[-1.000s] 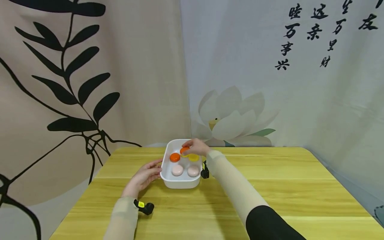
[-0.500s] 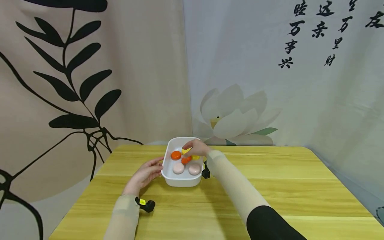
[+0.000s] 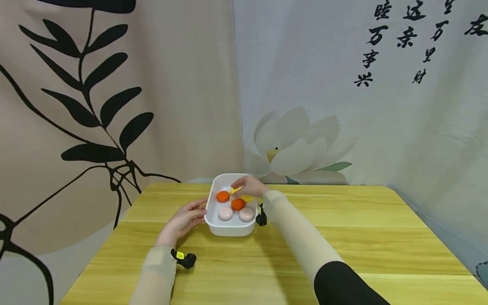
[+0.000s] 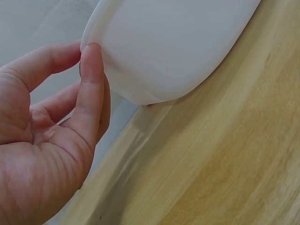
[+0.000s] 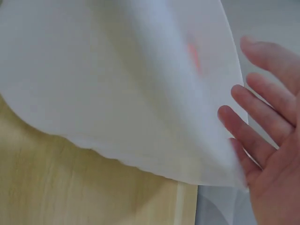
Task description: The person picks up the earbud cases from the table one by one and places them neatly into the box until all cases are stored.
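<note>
In the head view a white rectangular tub sits near the table's far edge. My left hand pinches its left rim; in the left wrist view the fingertips meet the rim corner. Over the tub's right side, my right hand points its fingers down beside a yellow round piece. Another yellow piece is partly under that hand. One orange disc lies at left, a second orange disc nearer the middle. Two pale pink rounded pieces lie in front.
The tub stands on a wooden table. Behind it hangs a cloth backdrop with a dark plant, a pale flower and written characters. Black wrist cameras are strapped to both wrists.
The orange disc under my right hand has moved toward the tub's middle, in front of the yellow pieces, and been let go. My right hand is slightly behind it. My left hand stays put.
</note>
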`<state>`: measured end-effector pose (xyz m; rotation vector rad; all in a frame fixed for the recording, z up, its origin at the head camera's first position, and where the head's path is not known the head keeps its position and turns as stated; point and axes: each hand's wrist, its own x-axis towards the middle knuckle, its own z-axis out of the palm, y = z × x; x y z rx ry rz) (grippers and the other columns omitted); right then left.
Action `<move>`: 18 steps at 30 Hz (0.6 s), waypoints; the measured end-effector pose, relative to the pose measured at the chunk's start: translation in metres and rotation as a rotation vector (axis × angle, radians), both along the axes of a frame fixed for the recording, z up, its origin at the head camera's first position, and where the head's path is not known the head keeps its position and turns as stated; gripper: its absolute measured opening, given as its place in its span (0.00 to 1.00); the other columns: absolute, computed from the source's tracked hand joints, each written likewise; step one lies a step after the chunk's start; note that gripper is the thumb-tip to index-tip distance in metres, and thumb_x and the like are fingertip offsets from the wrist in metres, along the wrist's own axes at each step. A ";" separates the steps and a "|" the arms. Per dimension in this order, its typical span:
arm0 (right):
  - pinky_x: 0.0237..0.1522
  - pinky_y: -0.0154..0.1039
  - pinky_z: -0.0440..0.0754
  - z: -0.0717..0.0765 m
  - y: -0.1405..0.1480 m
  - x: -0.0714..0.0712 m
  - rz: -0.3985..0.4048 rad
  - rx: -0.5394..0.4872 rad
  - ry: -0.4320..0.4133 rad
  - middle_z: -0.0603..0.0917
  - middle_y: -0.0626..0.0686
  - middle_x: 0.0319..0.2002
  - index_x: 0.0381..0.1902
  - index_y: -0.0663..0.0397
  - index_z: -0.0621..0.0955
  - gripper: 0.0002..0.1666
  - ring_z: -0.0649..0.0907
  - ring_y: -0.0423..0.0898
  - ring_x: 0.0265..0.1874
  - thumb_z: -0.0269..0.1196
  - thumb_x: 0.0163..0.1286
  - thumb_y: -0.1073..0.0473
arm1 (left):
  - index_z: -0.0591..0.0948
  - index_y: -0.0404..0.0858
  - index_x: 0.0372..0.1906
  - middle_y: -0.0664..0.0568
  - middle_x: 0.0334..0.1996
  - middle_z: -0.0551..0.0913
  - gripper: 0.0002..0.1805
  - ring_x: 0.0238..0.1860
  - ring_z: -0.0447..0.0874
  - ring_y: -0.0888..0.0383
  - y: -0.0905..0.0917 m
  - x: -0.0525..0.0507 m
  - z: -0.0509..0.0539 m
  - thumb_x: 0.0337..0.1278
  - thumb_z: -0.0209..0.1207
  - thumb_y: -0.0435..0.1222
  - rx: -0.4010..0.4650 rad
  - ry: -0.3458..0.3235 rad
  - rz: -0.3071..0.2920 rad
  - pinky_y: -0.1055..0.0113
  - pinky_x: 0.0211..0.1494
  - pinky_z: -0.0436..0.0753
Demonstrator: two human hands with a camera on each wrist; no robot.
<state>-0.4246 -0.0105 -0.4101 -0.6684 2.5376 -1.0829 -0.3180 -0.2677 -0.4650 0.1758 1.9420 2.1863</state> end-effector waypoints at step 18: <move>0.56 0.44 0.77 0.020 0.052 -0.008 -0.057 -0.125 0.089 0.84 0.54 0.50 0.55 0.60 0.81 0.23 0.80 0.50 0.52 0.67 0.64 0.56 | 0.54 0.25 0.72 0.49 0.36 0.80 0.31 0.31 0.81 0.61 -0.029 -0.007 0.012 0.71 0.50 0.30 -0.088 -0.024 -0.053 0.69 0.42 0.84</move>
